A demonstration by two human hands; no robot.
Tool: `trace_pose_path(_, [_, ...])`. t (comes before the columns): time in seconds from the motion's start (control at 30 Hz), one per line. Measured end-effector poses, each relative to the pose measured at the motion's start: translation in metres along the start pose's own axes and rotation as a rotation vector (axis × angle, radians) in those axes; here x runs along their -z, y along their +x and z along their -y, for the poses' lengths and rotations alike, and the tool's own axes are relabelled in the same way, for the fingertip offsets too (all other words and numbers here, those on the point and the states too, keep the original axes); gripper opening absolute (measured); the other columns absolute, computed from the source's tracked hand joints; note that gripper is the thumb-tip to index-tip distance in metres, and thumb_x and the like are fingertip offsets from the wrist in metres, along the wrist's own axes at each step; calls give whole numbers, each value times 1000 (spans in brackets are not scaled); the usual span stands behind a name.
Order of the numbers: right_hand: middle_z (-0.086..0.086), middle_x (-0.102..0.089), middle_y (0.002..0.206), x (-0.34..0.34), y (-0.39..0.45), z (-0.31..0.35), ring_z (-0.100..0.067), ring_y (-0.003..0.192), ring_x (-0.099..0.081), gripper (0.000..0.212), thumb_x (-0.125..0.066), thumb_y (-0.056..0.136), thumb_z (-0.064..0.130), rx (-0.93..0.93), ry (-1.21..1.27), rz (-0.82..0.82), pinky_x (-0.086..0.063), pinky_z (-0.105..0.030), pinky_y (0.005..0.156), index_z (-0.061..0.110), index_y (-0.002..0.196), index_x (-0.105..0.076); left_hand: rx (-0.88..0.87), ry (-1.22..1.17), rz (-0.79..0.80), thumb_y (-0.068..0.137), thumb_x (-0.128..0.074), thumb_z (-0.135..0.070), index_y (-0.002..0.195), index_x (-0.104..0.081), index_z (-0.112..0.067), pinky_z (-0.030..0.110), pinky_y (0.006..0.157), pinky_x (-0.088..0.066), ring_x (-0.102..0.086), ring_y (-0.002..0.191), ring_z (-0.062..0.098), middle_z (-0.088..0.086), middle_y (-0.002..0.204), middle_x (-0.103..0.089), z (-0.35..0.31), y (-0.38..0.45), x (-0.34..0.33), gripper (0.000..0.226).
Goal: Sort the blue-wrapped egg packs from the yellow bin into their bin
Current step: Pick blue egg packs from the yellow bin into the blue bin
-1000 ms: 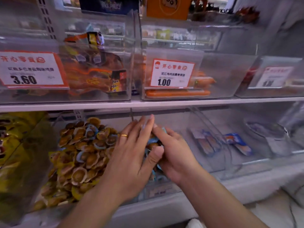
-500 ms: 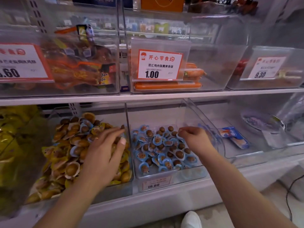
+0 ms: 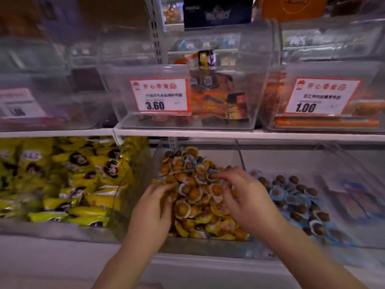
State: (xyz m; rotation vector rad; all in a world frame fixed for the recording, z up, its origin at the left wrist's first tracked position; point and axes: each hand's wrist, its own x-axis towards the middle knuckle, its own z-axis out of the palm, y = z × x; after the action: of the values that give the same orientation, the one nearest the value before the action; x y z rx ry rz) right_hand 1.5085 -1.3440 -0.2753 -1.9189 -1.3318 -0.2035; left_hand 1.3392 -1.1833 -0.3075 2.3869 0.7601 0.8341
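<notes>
The clear bin of yellow-wrapped egg packs (image 3: 200,248) sits on the lower shelf, with a few blue-rimmed packs mixed in near its top. My right hand (image 3: 248,203) reaches over the pile, and its thumb and forefinger pinch a blue-wrapped egg pack (image 3: 212,175). My left hand (image 3: 155,205) lies on the pile's left side with fingers bent into the packs; blur hides whether it holds any. The neighbouring bin on the right (image 3: 279,161) holds several blue-wrapped egg packs (image 3: 295,202).
Yellow snack bags (image 3: 68,180) fill the bin to the left. The upper shelf (image 3: 208,134) overhangs the bins and carries clear boxes with price cards 3.60 (image 3: 160,97) and 1.00 (image 3: 318,97). A clear divider (image 3: 239,155) separates the two egg bins.
My right hand left the blue bin and moved left into the yellow bin, where it now pinches a blue pack. My left hand stayed on the yellow pile. The view swung left.
</notes>
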Motion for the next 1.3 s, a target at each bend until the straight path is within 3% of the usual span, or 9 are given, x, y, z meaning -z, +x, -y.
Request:
trace_pose_path(0.1, [3, -56, 129, -25, 12, 4, -20, 113, -58, 38, -50, 96, 24, -19, -166, 170, -51, -37, 95, 26, 134, -55, -37, 93, 76, 98, -55, -32, 133, -57, -30, 31, 100, -45, -52, 119, 15, -9, 131, -55, 7, 8, -5, 35])
trace_pose_path(0.23, [-2, -46, 146, -48, 36, -3, -24, 132, -45, 55, -53, 94, 28, -195, -99, 272, -37, -33, 110, 26, 148, -40, -115, 191, 104, 97, -56, -39, 122, -65, -29, 41, 92, -48, -56, 107, 22, -6, 120, -61, 4, 29, -16, 28])
trace_pose_path(0.37, [-6, -29, 160, -65, 57, -16, -30, 147, -25, 68, -52, 93, 44, -382, -157, 430, -25, -41, 121, 30, 155, -27, -85, 142, 104, 90, -61, -42, 121, -65, -35, 35, 94, -45, -54, 110, 17, -12, 124, -60, 10, 45, -25, 31])
trace_pose_path(0.57, [-4, -52, 146, -61, 77, -19, -26, 133, -49, 59, -57, 89, 42, -371, -169, 580, -42, -37, 109, 36, 146, -45, -163, 96, 102, 85, -68, -31, 119, -63, -41, 37, 92, -46, -57, 111, 16, -18, 126, -64, 13, 52, -25, 36])
trace_pose_path(0.7, [2, -66, 128, -56, 82, -17, -19, 116, -61, 38, -63, 92, 32, -305, -123, 541, -51, -35, 98, 34, 130, -62, -92, 39, -15, 85, -71, -27, 126, -63, -38, 32, 94, -46, -58, 112, 17, -10, 123, -65, 12, 49, -22, 43])
trace_pose_path(0.87, [5, -68, 115, -50, 76, -16, -14, 106, -64, 31, -71, 90, 27, -323, -34, 444, -51, -25, 88, 29, 121, -69, 1, -215, -191, 90, -68, -23, 125, -66, -33, 4, 87, -43, -59, 103, -1, -17, 114, -56, 8, 49, -15, 37])
trace_pose_path(1.03, [7, -68, 103, -43, 78, -22, -5, 98, -63, 35, -78, 84, 21, -421, 130, 388, -41, -1, 67, 27, 119, -71, 30, -308, -221, 92, -67, -24, 117, -69, -36, 2, 85, -42, -58, 105, -6, -22, 110, -55, 2, 45, -16, 28])
trace_pose_path(1.13, [2, -71, 106, -45, 76, -21, -6, 98, -66, 37, -80, 83, 18, -448, 221, 405, -47, -5, 72, 25, 118, -71, 18, -308, -209, 92, -67, -26, 113, -68, -39, 8, 84, -46, -59, 104, -3, -22, 110, -56, -1, 43, -18, 24])
trace_pose_path(1.3, [-7, -74, 100, -46, 78, -23, -19, 89, -72, 28, -81, 82, 17, -565, 472, 220, -60, -31, 80, 21, 109, -76, 11, -317, -217, 92, -68, -25, 112, -71, -35, 8, 84, -47, -59, 104, -2, -19, 109, -58, -8, 41, -20, 23])
